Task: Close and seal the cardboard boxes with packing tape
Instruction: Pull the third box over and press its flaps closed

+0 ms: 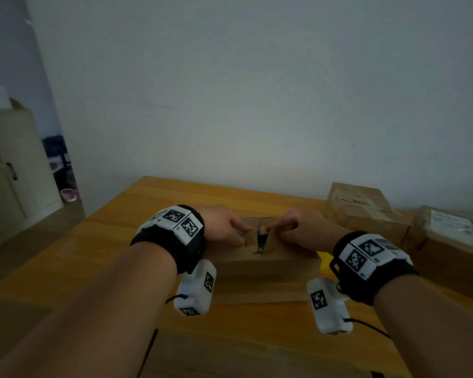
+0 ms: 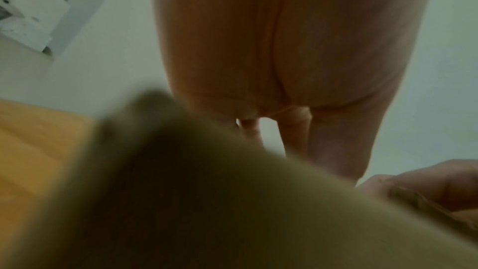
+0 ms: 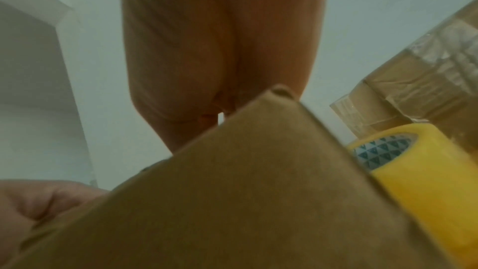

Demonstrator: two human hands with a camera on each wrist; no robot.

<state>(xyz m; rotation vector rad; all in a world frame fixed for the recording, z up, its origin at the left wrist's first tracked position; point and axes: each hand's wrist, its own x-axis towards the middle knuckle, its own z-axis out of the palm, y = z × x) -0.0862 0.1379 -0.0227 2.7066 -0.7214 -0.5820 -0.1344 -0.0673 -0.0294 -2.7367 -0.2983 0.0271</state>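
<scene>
Pale grey walls close off the far side of a wooden counter [image 1: 153, 203], the largest thing in the room. On it, right before the person, sits an open cardboard box [image 1: 262, 271], its two top flaps pushed nearly together with a dark gap left between them at the middle. Two sealed boxes [image 1: 366, 211] with clear tape across them stand well apart to the right, against the wall. The left hand [image 1: 224, 225] lies on the left flap with fingers extended, pressing it down toward the seam; the right hand [image 1: 298, 227] rests on the right flap, its fingers partly curled with the fingertips at the flap's edge, though whether they pinch the cardboard or only push it I cannot tell. Just beside the box's right corner lies a yellow roll of packing tape [image 3: 424, 171], mostly hidden behind the right wrist in the head view. The step in hand appears to be bringing the flaps flush so the seam can be taped. The risk from here is that the creased flaps spring apart once one hand lifts to fetch the roll, since nothing holds them yet; uneven pressure could also push one flap edge under the other and leave a crooked seam for the tape.
</scene>
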